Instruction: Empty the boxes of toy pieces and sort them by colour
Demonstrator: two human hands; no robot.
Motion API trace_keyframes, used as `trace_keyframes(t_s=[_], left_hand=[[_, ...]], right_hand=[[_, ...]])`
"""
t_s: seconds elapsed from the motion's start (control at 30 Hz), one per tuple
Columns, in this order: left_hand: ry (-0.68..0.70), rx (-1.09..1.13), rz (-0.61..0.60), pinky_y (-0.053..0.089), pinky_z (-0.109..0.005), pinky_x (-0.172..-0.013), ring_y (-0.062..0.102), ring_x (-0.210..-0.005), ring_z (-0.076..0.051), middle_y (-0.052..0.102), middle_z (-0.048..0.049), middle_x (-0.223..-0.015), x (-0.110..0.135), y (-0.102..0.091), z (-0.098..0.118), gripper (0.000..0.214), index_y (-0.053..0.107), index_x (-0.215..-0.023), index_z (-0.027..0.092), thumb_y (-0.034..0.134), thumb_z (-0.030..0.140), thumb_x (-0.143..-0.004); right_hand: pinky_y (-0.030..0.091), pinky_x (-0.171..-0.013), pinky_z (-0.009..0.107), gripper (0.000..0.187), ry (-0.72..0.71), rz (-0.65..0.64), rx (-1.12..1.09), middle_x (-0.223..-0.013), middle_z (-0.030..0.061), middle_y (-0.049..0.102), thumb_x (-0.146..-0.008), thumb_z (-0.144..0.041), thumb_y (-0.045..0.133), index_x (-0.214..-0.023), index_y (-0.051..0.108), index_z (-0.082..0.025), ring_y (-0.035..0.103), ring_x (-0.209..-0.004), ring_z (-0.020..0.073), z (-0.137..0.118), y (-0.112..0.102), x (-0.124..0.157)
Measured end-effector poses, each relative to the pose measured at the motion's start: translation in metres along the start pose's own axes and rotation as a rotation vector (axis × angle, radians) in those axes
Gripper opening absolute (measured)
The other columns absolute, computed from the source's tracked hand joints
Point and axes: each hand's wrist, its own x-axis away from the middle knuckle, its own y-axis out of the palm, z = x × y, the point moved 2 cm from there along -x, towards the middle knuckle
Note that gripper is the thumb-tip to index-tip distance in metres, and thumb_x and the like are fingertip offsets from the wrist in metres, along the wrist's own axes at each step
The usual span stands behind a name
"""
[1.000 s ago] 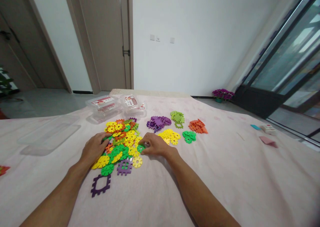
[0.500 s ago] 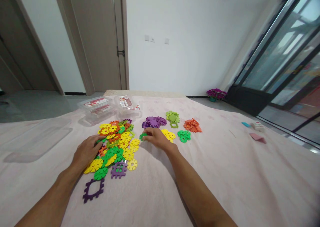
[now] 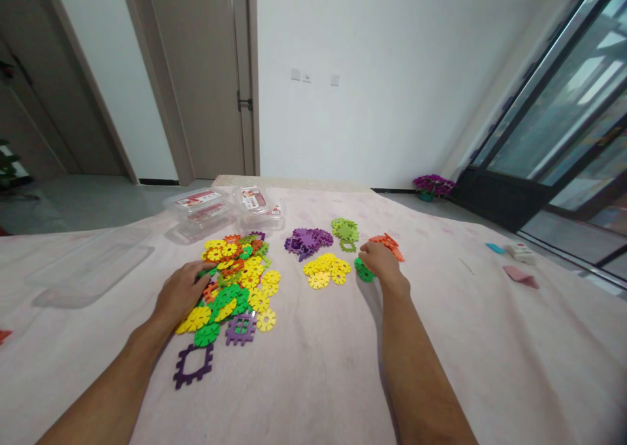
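Note:
My left hand (image 3: pixel 182 293) rests on the left side of a mixed heap of plastic building pieces (image 3: pixel 252 272). Its fingers and thumb are apart, with a green disc (image 3: pixel 208 273) showing between them. My right hand (image 3: pixel 383 262) is over the small pile of green notched discs (image 3: pixel 363 272), fingers curled down and closed on a green disc that the hand largely covers. Just behind it lies a pile of orange pieces (image 3: pixel 390 241), partly hidden. Left of the right hand are yellow discs (image 3: pixel 326 270), purple pieces (image 3: pixel 308 239) and light green pieces (image 3: pixel 345 230).
Clear plastic boxes (image 3: pixel 203 211) with labels stand at the back left. A transparent tray or lid (image 3: pixel 93 265) lies far left. A purple square frame (image 3: pixel 193 365) sits in front of the heap. At right are a pink cloth (image 3: pixel 520 276) and a small white box (image 3: pixel 521 253).
My right hand has moved right, from beside the heap past the yellow discs to the green pile, carrying a green disc. My left hand stays on the heap. The view has turned slightly left.

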Motion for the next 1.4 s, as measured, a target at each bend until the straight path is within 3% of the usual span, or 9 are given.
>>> trace_keyframes(t_s=[0.07,0.17,0.37,0.47,0.63,0.73,0.97,1.2,1.4], left_hand=[[0.004,0.0,0.001,0.042,-0.04,-0.11,0.058,-0.127,-0.026,0.065,-0.0093,-0.136,0.0,0.0,0.0,0.046,0.07,-0.121,0.022,0.04,0.04,-0.092],[-0.004,-0.006,0.0,0.042,-0.041,-0.109,0.058,-0.127,-0.026,0.065,-0.0088,-0.136,0.001,0.0,0.0,0.045,0.071,-0.12,0.023,0.041,0.04,-0.092],[0.005,-0.001,0.02,0.043,-0.04,-0.109,0.059,-0.126,-0.026,0.066,-0.0079,-0.136,0.001,0.001,-0.002,0.043,0.071,-0.12,0.024,0.043,0.039,-0.092],[0.011,-0.002,0.036,0.044,-0.04,-0.108,0.059,-0.126,-0.026,0.066,-0.0073,-0.135,0.0,0.002,-0.003,0.042,0.072,-0.118,0.024,0.044,0.039,-0.091],[0.008,-0.011,0.035,0.043,-0.039,-0.109,0.059,-0.126,-0.026,0.067,-0.0079,-0.134,-0.001,0.003,-0.003,0.043,0.072,-0.119,0.023,0.043,0.038,-0.091],[0.01,-0.005,0.028,0.042,-0.039,-0.11,0.058,-0.126,-0.025,0.067,-0.0077,-0.133,0.0,0.003,-0.003,0.043,0.071,-0.119,0.023,0.042,0.038,-0.092],[0.004,-0.02,0.025,0.041,-0.037,-0.11,0.059,-0.126,-0.023,0.068,-0.0059,-0.132,0.001,0.0,0.003,0.041,0.071,-0.118,0.024,0.042,0.038,-0.092],[0.003,-0.014,0.038,0.042,-0.037,-0.11,0.059,-0.126,-0.024,0.068,-0.0056,-0.133,0.001,0.0,0.004,0.042,0.072,-0.117,0.025,0.042,0.04,-0.092],[0.009,0.035,0.033,0.043,-0.039,-0.109,0.06,-0.124,-0.025,0.068,-0.0072,-0.131,0.001,0.0,0.003,0.042,0.072,-0.114,0.024,0.042,0.043,-0.091]], right_hand=[[0.044,-0.076,0.026,0.025,-0.077,-0.011,-0.029,-0.102,0.0125,0.077,-0.085,-0.016,0.056,-0.098,0.078,-0.017,0.069,-0.095,0.0226,-0.016,-0.001,0.002],[0.045,-0.079,0.025,0.026,-0.344,-0.073,-0.159,-0.103,0.0075,0.077,-0.087,-0.015,0.055,-0.101,0.077,-0.019,0.068,-0.096,0.0198,-0.06,0.003,0.013],[0.047,-0.075,0.025,0.019,-0.737,-0.223,-0.409,-0.096,0.0049,0.076,-0.085,-0.013,0.064,-0.098,0.077,-0.018,0.067,-0.084,0.0166,-0.145,0.036,0.059],[0.049,-0.081,0.027,0.018,-0.838,-0.238,-0.477,-0.1,0.0046,0.074,-0.086,-0.025,0.074,-0.103,0.076,-0.019,0.067,-0.09,0.0175,-0.167,0.052,0.081],[0.042,-0.107,0.036,0.054,-1.052,-0.192,-0.469,-0.13,0.0095,0.068,-0.08,-0.044,0.082,-0.126,0.068,-0.02,0.059,-0.124,0.0239,-0.19,0.064,0.104],[0.04,-0.108,0.038,0.062,-1.15,-0.177,-0.437,-0.135,0.0096,0.066,-0.078,-0.054,0.081,-0.128,0.067,-0.021,0.059,-0.125,0.0252,-0.199,0.067,0.112],[0.044,-0.095,0.034,0.028,-1.204,-0.096,-0.456,-0.111,0.0056,0.076,-0.096,-0.045,0.062,-0.11,0.073,-0.024,0.066,-0.104,0.0207,-0.207,0.077,0.123],[0.045,-0.08,0.031,0.021,-1.151,0.001,-0.353,-0.097,0.0058,0.076,-0.101,-0.032,0.053,-0.108,0.071,-0.023,0.065,-0.089,0.02,-0.206,0.081,0.124],[0.048,-0.086,0.032,0.022,-0.969,0.056,-0.516,-0.1,0.006,0.075,-0.1,-0.029,0.051,-0.108,0.07,-0.023,0.066,-0.093,0.0206,-0.196,0.083,0.118]])
